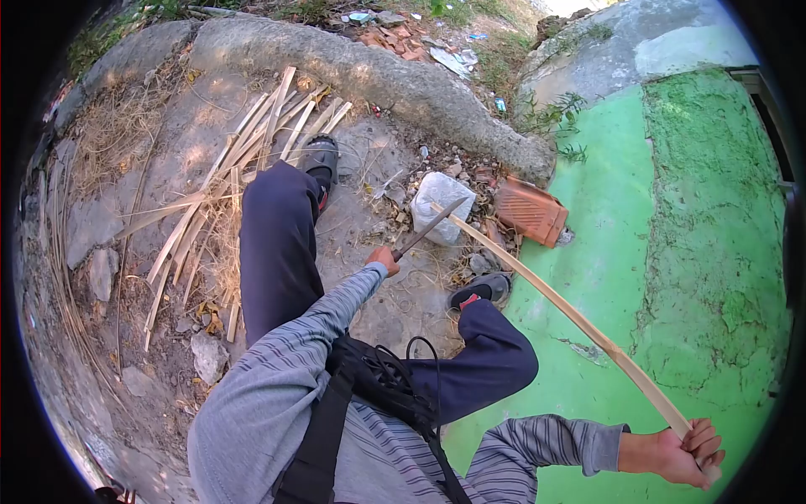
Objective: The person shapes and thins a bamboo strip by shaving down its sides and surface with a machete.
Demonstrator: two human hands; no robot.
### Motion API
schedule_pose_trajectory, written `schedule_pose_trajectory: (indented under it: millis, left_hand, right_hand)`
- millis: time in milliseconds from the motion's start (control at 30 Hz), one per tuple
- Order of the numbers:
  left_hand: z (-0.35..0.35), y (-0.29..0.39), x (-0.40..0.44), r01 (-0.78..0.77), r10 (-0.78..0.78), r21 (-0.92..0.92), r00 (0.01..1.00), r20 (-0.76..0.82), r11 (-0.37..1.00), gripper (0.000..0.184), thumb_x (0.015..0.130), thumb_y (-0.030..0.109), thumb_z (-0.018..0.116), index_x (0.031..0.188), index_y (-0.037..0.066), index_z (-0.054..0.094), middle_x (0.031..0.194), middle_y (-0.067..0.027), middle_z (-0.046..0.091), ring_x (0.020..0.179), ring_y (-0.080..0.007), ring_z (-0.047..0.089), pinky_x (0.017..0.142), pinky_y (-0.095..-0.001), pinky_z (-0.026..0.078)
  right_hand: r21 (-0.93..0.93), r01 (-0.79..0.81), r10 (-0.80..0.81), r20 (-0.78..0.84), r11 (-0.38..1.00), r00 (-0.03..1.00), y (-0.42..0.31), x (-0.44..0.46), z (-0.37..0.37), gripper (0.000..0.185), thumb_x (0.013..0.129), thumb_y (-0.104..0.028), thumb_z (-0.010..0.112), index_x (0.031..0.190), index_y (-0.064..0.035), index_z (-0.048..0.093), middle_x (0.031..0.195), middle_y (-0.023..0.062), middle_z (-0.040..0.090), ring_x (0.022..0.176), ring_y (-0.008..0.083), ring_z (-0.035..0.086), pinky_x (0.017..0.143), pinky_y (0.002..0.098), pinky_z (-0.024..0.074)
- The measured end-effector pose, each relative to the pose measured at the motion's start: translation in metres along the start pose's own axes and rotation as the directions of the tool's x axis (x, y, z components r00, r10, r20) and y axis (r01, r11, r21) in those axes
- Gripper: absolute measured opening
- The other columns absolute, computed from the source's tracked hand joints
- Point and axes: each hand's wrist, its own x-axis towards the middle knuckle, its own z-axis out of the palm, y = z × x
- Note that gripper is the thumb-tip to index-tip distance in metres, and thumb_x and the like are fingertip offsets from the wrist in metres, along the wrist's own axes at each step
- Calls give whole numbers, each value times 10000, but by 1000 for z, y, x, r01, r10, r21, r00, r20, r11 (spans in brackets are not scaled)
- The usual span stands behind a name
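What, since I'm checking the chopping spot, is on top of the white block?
The end of a pale strip and a knife blade cross over the white block. The part of its top directly beneath them is hidden.

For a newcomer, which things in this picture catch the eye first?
Probably the bright green surface on the right, crossed by a long pale strip whose lower end the right hand grips. Next, near the centre, the knife in the left hand, its blade by a whitish block. Then the heap of strips on the ground, upper left.
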Motion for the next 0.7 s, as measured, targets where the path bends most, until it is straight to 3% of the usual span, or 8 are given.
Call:
schedule_pose_trajectory:
  millis: [100,200,300,433,567,600,633,700]
  left_hand:
    - [-12,-11,17,142,-143,-45,990,-9,989,437,763,236,704,1139,15,698,1125,-256,688,1075,-358,678,941,-418,543]
    - [-13,-19,12,-8,12,50,997,-82,999,332,731,224,695,985,13,733,1056,-258,700,1006,-390,688,899,-450,549]
    - [-7,-9,-5,-103,102,-29,994,-31,994,342,749,203,679,1018,-2,725,1077,-266,695,1008,-398,686,905,-457,551]
    - [-10,8,-5,-204,202,-22,977,-74,979,283,733,211,636,906,5,726,945,-267,705,951,-397,696,867,-452,553]
    - [-27,25,-15,-191,176,-103,974,-139,976,303,724,254,650,888,8,718,914,-261,705,920,-412,691,839,-459,551]
    - [-32,27,-18,-241,210,-136,955,-208,961,334,695,275,687,878,-5,688,811,-237,702,761,-371,697,722,-436,554]
    - [-36,28,-22,-246,217,-116,952,-216,962,334,695,275,687,878,-5,688,811,-237,702,761,-371,697,722,-436,554]
    - [-53,35,-35,-297,247,-275,948,-200,915,338,712,319,720,832,5,689,752,-161,711,619,-265,671,628,-380,541]
  right_hand:
    - [-11,-57,57,52,998,997,4,10,-8,474,987,-454,390,661,-149,229,535,-25,166,467,103,148,500,284,166]
    - [4,-8,8,3,1000,1000,-1,0,-1,465,976,-431,403,651,-154,218,534,-23,166,468,105,149,501,288,163]
    - [26,-8,8,7,1000,1000,-3,0,-2,464,969,-417,415,644,-159,207,532,-20,167,468,107,146,503,290,161]
    - [59,-11,13,-20,998,1000,0,-1,-4,458,964,-404,419,641,-159,206,531,-17,169,470,108,142,503,293,160]
    - [142,-88,89,-1,986,996,9,14,-24,411,961,-371,418,669,-146,236,537,-13,182,475,107,149,492,284,157]
    - [205,-142,138,34,968,990,8,14,-28,365,953,-341,434,700,-132,274,544,-10,201,474,104,154,481,274,153]
    - [209,-143,144,12,967,989,6,14,-32,365,953,-341,434,700,-132,274,544,-10,201,474,104,154,481,274,153]
    - [244,-164,178,-35,956,983,-2,13,-36,369,961,-352,433,703,-136,284,544,-7,225,462,99,182,470,264,163]
